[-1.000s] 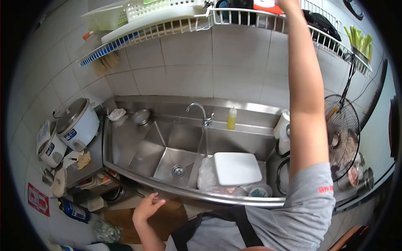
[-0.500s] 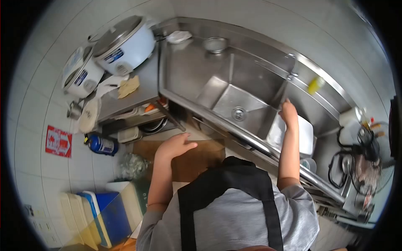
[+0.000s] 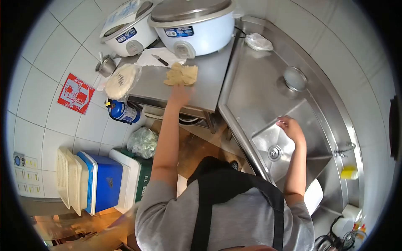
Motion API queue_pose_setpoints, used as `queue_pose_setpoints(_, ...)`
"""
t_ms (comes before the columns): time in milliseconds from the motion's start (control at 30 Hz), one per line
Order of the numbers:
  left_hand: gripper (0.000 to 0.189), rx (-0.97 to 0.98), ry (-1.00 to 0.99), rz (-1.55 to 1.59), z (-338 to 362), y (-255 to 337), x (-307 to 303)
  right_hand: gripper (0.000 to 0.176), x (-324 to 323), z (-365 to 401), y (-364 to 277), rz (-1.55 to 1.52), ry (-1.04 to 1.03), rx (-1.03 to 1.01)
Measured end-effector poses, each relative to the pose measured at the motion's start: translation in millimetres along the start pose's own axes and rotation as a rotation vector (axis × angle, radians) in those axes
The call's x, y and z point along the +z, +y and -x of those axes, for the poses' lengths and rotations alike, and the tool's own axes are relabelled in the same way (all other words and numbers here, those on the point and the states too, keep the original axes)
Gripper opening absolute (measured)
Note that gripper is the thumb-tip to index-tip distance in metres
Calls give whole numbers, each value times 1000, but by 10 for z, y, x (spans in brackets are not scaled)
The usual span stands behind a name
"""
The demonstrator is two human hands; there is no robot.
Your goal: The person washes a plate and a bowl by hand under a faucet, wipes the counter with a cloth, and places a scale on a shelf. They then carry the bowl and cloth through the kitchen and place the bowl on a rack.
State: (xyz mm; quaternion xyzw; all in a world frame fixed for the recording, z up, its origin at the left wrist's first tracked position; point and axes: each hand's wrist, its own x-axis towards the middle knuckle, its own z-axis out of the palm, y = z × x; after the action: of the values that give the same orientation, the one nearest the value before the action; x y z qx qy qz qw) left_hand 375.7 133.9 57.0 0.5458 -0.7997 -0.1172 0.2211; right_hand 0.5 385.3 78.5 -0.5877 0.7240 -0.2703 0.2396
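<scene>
A yellowish folded cloth [image 3: 183, 75] lies crumpled on the steel table [image 3: 207, 90]. My left hand [image 3: 180, 94] reaches to its near edge, blurred, with fingers stretched forward over the edge and the thumb apart. Just behind the cloth, a small knife [image 3: 160, 60] with a dark handle rests on a white sheet [image 3: 148, 57]. My right hand [image 3: 292, 129] hovers over the steel sink [image 3: 261, 140], its fingers loosely bent and apart, holding nothing visible.
Two large rice cookers [image 3: 205, 31] stand at the table's back. A bagged pale round item [image 3: 121, 81] sits at its left end. On the sink counter are a round metal bowl [image 3: 295, 78] and a white plastic bag [image 3: 258, 42]. A blue fire extinguisher [image 3: 125, 112] stands below left.
The view has turned left toward the table. My left hand has moved forward to the cloth. My right hand has left the sink's right divider and now hangs over the basin.
</scene>
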Motion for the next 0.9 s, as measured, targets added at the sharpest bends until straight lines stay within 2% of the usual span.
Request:
queue_pose_setpoints(67, 53, -51, 248, -53, -610, -388, 297, 31, 187, -444, -283, 37, -100, -56)
queue_pose_setpoints(100, 53, -66, 251, -58, -725, -564, 529, 31, 281, -623, -444, 37, -113, -66)
queue_pose_setpoints(167, 50, 93, 220, -335, -871, -685, 984, 31, 470, -911, -769, -119, -208, -103)
queue_pose_setpoints(200, 41, 66, 110, -214, -848, -425, 918, 31, 584, -1045, -864, -116, -231, -116)
queue_pose_setpoints(233, 37, 78, -71, -78, -770, -102, 674, 31, 724, -1214, -976, -104, -143, -178)
queue_pose_setpoints(267, 34, 209, -64, 40, -711, -15, 728, 31, 873, -1381, -1118, -100, -56, -239)
queue_pose_setpoints(300, 31, 342, -61, 155, -680, -11, 751, 37, 974, -1536, -1309, -65, -82, -195)
queue_pose_setpoints(333, 31, 326, -49, 138, -698, -54, 667, 37, 1137, -1707, -1448, -74, -95, -216)
queue_pose_setpoints(400, 28, 49, 72, 557, -775, -152, 505, 50, 1535, -2002, -1584, 249, 69, -472)
queue_pose_setpoints(433, 26, 11, 288, 404, -905, -373, 405, 61, 1754, -2152, -1608, 291, -38, -389)
queue_pose_setpoints(500, 26, -195, 536, 423, -1259, -965, 213, 63, 2166, -2313, -1661, 406, -3, -439)
queue_pose_setpoints(533, 28, -331, 511, 387, -1469, -1231, 74, 65, 2294, -2399, -1724, 517, 47, -485)
queue_pose_setpoints(567, 30, -469, 482, 351, -1652, -1437, -30, 59, 2362, -2475, -1784, 483, 14, -502)
queue_pose_setpoints(600, 30, -480, 485, 348, -1777, -1511, -95, 59, 2401, -2541, -1826, 482, 4, -510)
queue_pose_setpoints(700, 41, -600, 92, -5, -2129, -1684, -117, 52, 2444, -2704, -1881, 375, -93, -609)
queue_pose_setpoints(833, 38, -534, 177, -33, -2188, -1931, -57, 46, 2441, -2768, -1820, 246, -129, -617)
queue_pose_setpoints(900, 29, -415, 325, 171, -2127, -2052, -117, 47, 2459, -2814, -1906, 225, -94, -587)
